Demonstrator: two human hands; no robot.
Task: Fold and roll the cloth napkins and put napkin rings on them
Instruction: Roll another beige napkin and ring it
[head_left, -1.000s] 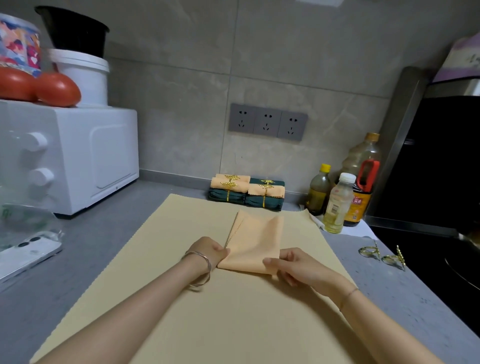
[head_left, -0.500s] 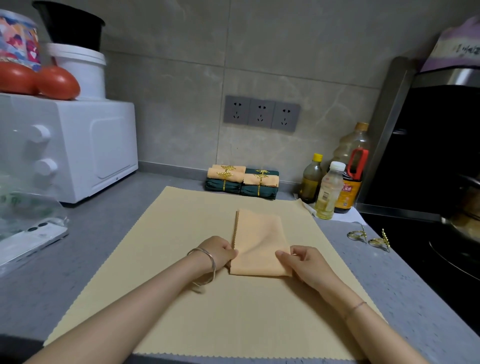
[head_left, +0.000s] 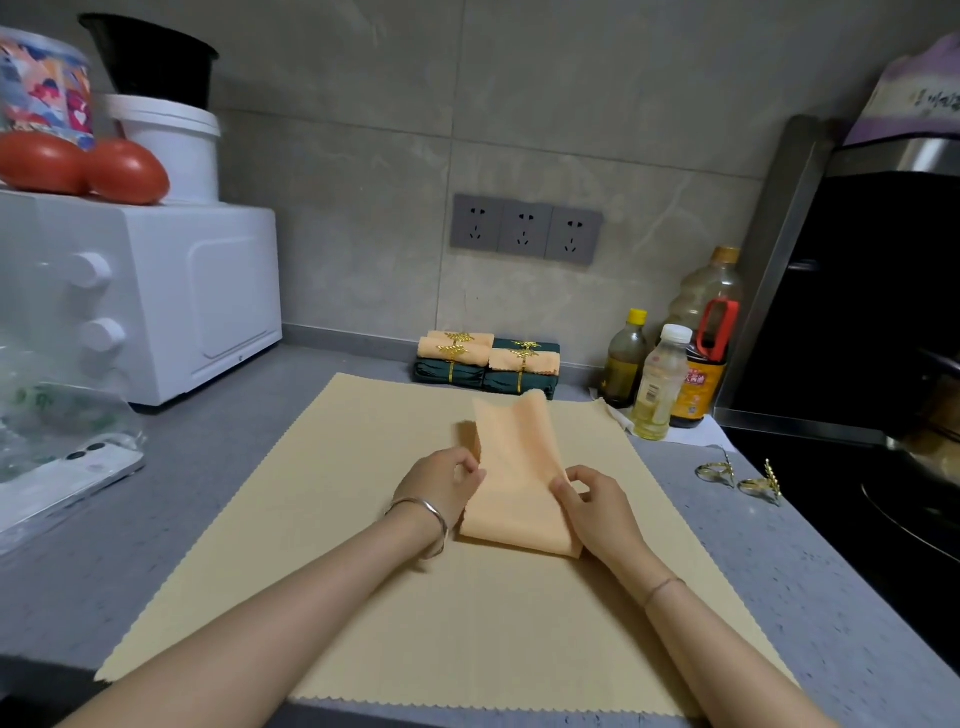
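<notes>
Orange napkin (head_left: 514, 467), flat on the mat (head_left: 363, 571) half a second ago, now stands raised at its far end, with the near end on the mat. Grip: left hand (head_left: 441, 488) and right hand (head_left: 597, 504) each pinch a side edge. The next fold is probably starting.

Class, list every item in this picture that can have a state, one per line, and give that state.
Orange napkin: folded, far end lifted off the mat.
Left hand: pinches the napkin's left edge.
Right hand: pinches its right edge.
Finished napkins: rolled, ringed, stacked.
Spare napkin rings: lying unused on the counter.
Wall sockets: nothing plugged in.
</notes>
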